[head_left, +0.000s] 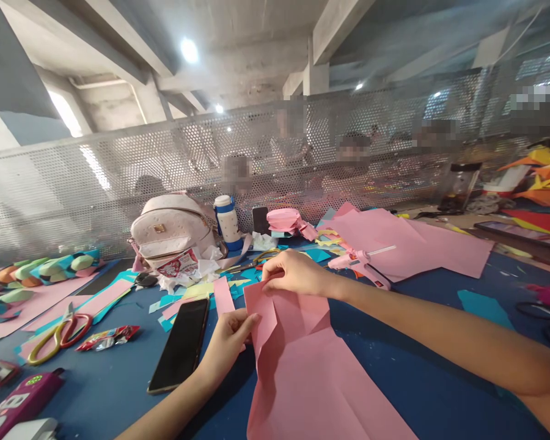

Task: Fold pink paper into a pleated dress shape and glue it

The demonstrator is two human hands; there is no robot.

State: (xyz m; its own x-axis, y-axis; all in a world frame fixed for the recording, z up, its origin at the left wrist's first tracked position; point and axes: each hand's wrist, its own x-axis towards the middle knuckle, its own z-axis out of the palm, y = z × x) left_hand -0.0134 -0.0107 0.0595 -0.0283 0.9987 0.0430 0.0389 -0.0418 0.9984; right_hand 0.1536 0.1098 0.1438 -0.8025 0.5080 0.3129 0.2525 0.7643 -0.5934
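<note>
Here the blue tabletop (417,379) carries a large pink paper sheet (311,373), creased but mostly flat, with only its top left part folded over. The right hand (293,275) pinches the upper edge and the left hand (229,342) grips the folded flap, beside a black phone (181,345).

A shared craft workshop: paper-strewn blue table (417,385), scissors (57,336), glue gun (360,264), mesh partition (119,183), bare concrete ceiling (238,24).

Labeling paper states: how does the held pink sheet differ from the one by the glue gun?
The held pink sheet is pinched by left hand and right hand, top folded; far pink sheet lies untouched by the glue gun. Held sheet shows sharp creases; far sheet looks flatter. Both pink paper on the blue table.
</note>
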